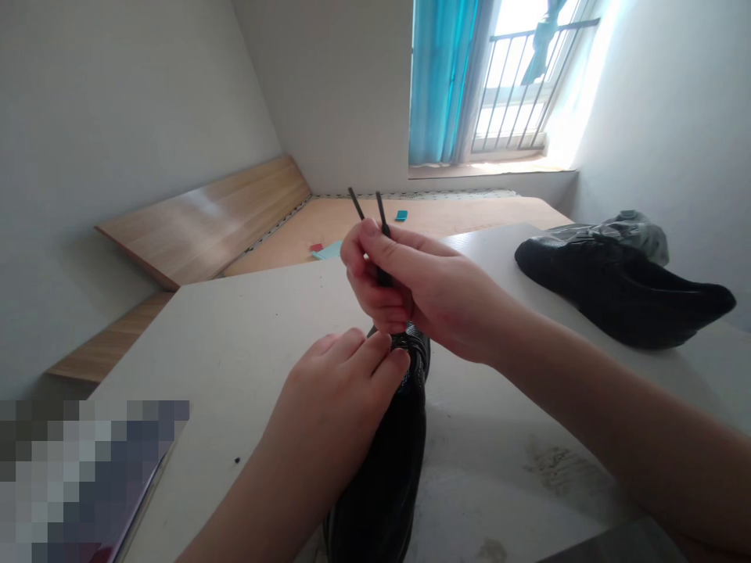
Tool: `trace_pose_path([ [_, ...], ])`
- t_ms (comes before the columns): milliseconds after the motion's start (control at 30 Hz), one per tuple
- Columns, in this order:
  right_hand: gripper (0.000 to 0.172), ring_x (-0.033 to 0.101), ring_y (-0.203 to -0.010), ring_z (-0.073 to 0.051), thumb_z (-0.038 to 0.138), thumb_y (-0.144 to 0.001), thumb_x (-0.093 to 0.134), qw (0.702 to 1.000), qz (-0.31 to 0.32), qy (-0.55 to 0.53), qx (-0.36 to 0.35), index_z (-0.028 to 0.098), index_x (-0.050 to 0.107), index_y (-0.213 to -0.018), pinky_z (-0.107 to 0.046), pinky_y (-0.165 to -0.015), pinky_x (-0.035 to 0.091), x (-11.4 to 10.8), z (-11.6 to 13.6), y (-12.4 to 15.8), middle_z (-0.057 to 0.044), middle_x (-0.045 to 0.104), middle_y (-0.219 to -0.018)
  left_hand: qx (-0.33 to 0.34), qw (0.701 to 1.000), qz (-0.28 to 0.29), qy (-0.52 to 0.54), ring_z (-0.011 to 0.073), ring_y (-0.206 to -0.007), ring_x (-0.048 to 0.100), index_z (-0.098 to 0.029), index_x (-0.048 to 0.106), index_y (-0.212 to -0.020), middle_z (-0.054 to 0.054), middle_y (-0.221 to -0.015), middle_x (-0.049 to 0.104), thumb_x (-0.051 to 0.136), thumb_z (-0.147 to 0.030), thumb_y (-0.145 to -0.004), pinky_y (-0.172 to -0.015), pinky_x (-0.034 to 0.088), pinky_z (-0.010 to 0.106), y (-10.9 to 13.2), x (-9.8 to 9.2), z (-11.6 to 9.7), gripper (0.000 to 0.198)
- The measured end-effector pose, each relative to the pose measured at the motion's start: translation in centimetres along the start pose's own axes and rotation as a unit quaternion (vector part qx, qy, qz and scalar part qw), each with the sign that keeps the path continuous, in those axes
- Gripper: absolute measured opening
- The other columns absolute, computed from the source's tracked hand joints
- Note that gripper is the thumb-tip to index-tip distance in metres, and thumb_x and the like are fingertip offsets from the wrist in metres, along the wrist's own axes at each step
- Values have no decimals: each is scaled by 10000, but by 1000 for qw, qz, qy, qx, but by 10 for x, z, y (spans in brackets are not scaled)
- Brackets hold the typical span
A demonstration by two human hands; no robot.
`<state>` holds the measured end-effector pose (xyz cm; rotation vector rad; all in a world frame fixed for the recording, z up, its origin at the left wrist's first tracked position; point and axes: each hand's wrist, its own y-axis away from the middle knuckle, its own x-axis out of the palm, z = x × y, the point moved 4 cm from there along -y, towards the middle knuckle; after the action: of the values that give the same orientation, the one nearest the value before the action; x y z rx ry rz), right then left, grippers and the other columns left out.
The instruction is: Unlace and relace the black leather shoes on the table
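Black shoe (402, 461): directly before me, lengthwise on the white table (264, 336). My left hand (337, 383) lies over it, fingers curled near the lacing; cannot tell whether they grip anything. My right hand (437, 281), just above the lacing, is clamped on dark laces (381, 209), two tips projecting upward. Second black shoe (610, 289) well to the right, crumpled greyish material (648, 233) behind it. Beyond the table: peach-coloured surface (486, 215), then blue curtain (446, 86) beside barred window (513, 94).
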<state>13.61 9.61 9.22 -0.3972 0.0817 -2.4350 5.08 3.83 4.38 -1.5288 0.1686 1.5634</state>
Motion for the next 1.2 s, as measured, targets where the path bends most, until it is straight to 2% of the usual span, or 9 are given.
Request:
trace_pose_path([
  [100,394,211,-430,-59,336,-1038,305,1000,-3,-1,3,185,427,-695,-163,-398,220,0,-1,0,75,272,-495,10,1000,-14,-10,261,-771,626,-176,678,-848,71,-894,694,525,-36,-791,-614,530,415,0,0,0,216],
  [300,386,216,-434,-61,338,-1036,308,1000,0,-6,0,184,433,-705,-164,-400,220,0,-3,-1,77,274,-497,26,999,-32,-13,257,-732,599,-184,703,-814,50,-815,683,537,-46,-766,-589,507,397,1,-2,1,221],
  [533,384,211,-446,-64,373,-1019,370,1000,-4,-4,-5,185,435,-690,-178,-407,202,1,0,1,70,271,-507,-53,998,-16,43,223,-714,597,-183,697,-838,67,-840,671,474,-72,-769,-572,468,337,1,-3,3,259],
  [700,373,171,-435,-56,456,-988,427,1000,-7,-1,-14,202,422,-715,-184,-403,145,-3,3,2,73,218,-543,-132,987,-27,85,191,-612,574,-185,687,-805,31,-695,628,494,-141,-749,-519,398,303,4,-6,-3,205],
  [833,386,162,-427,-56,488,-987,405,1000,-10,-16,-24,210,394,-720,-187,-404,131,-4,5,3,73,190,-549,-220,949,-2,225,157,-557,537,-189,648,-810,-11,-630,586,528,-228,-755,-522,388,288,5,-11,4,137],
  [967,391,203,-429,-65,498,-994,367,999,-25,-19,-38,216,392,-726,-192,-412,164,-3,7,4,68,210,-546,-316,896,-35,310,137,-605,518,-206,546,-746,-31,-663,560,532,-262,-806,-579,408,268,6,-13,24,83],
  [1000,392,215,-431,-66,504,-991,370,998,-35,-13,-42,217,395,-726,-194,-416,181,-4,7,4,67,218,-546,-323,888,-28,326,143,-661,541,-207,562,-794,-24,-726,591,542,-271,-817,-617,421,270,6,-11,28,71],
  [1100,386,271,-451,-70,507,-976,410,996,-61,19,-66,216,404,-723,-198,-439,254,-9,6,1,64,263,-559,-300,858,47,414,156,-766,578,-219,628,-923,-12,-836,649,512,-306,-878,-692,428,275,3,5,31,151],
  [1200,352,402,-534,-80,453,-972,448,984,-99,129,-78,204,437,-724,-197,-486,345,-17,3,-3,36,374,-623,-334,811,47,478,147,-672,545,-200,634,-859,-22,-677,604,446,-318,-923,-671,403,273,3,17,33,231],
])
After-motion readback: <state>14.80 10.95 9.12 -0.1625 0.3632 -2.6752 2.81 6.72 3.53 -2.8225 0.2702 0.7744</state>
